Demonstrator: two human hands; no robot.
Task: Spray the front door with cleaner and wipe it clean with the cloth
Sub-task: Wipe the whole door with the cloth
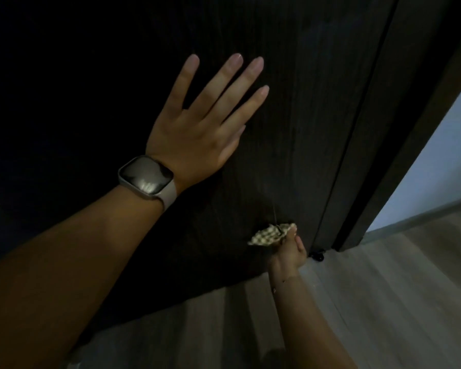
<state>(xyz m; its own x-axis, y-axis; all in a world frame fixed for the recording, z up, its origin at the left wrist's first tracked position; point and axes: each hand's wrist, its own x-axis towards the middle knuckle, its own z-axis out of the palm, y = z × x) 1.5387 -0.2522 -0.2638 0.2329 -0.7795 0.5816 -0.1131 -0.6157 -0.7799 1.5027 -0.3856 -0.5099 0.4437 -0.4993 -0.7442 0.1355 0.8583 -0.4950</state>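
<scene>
Dark wood-grain door – grain running 12 to 6. Left hand flat on it, fingers spread. Right hand at 5 o'clock, gripping checked cloth against door – bunched.

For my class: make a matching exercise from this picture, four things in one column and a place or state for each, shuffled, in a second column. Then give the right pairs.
Column 1
1. left hand
2. right hand
3. cloth
4. watch

Column 2
A. strapped round the left wrist
B. checked, bunched against the low part of the door
C. flat on the door, fingers spread
D. low near the floor, gripping the cloth

Pairs: 1-C, 2-D, 3-B, 4-A
</scene>
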